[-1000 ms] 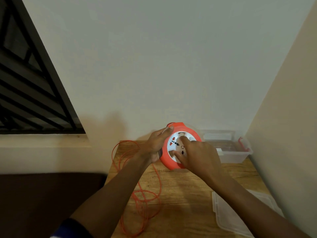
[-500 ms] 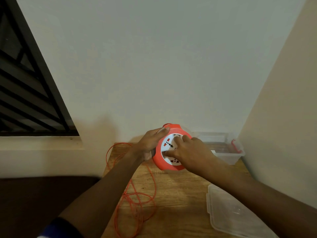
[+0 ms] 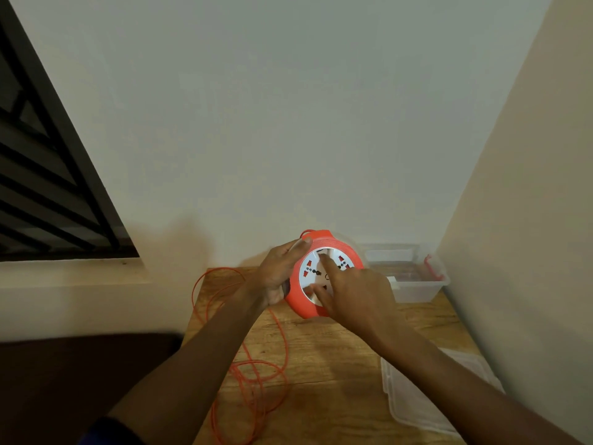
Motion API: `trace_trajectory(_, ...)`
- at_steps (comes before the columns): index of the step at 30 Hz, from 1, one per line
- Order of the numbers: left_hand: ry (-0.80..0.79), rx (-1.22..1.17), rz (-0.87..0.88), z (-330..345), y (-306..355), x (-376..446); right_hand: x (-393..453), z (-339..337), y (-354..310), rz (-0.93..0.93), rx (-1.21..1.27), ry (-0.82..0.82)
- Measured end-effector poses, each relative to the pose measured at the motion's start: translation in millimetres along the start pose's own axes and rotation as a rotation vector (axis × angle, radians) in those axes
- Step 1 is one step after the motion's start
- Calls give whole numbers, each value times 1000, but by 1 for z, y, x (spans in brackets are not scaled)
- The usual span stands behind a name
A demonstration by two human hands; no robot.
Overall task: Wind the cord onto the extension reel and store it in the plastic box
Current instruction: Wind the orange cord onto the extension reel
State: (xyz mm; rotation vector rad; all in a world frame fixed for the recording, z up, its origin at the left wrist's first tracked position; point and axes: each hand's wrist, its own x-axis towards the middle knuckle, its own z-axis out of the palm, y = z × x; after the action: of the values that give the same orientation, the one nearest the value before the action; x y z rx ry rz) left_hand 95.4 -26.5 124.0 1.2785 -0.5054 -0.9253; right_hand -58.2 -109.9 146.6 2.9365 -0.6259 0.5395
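Head view: left hand (image 3: 277, 271) keeps its closed grip on the orange reel (image 3: 324, 274), held above the desk (image 3: 337, 364) near the plastic box (image 3: 414, 284). Right hand (image 3: 356, 293), fingers spread on the white socket face, has turned it since earlier. Cord (image 3: 256, 374) loops loose on the desk, lid (image 3: 417, 399) at right.

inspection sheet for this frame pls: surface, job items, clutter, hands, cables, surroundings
Surface: wooden table, in a wall corner.
Job's things: orange extension reel held above the table; clear plastic box open at the back right; its lid lies flat, front right.
Clutter: nothing seen.
Grippers: left hand grips the reel's rim; right hand has fingers on the white socket face.
Cables: orange cord mostly unwound, looped loosely on the table's left side.
Surroundings: plain walls, barred window at left.
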Motion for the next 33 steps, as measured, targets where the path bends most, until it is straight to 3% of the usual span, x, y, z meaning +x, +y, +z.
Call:
trace_trajectory(5,-19,17,22,0,5,1,5,-17,12,-275,-111,13)
trace_trajectory(9,-28,35,34,-7,10,1,11,-21,21,-491,-143,-96)
trace_trajectory(17,-70,63,3,-12,9,-2,22,-26,22,-651,-212,-207)
trace_trajectory(22,-86,69,-15,-11,9,-1,24,-23,19,-725,-336,-136)
trace_trajectory(25,-73,65,0,-11,9,1,26,-14,19,-629,-312,-96)
trace_trajectory(31,27,28,67,-3,6,5,16,5,3,-16,121,36)
trace_trajectory(33,43,17,64,-2,3,4,12,6,1,90,217,52)
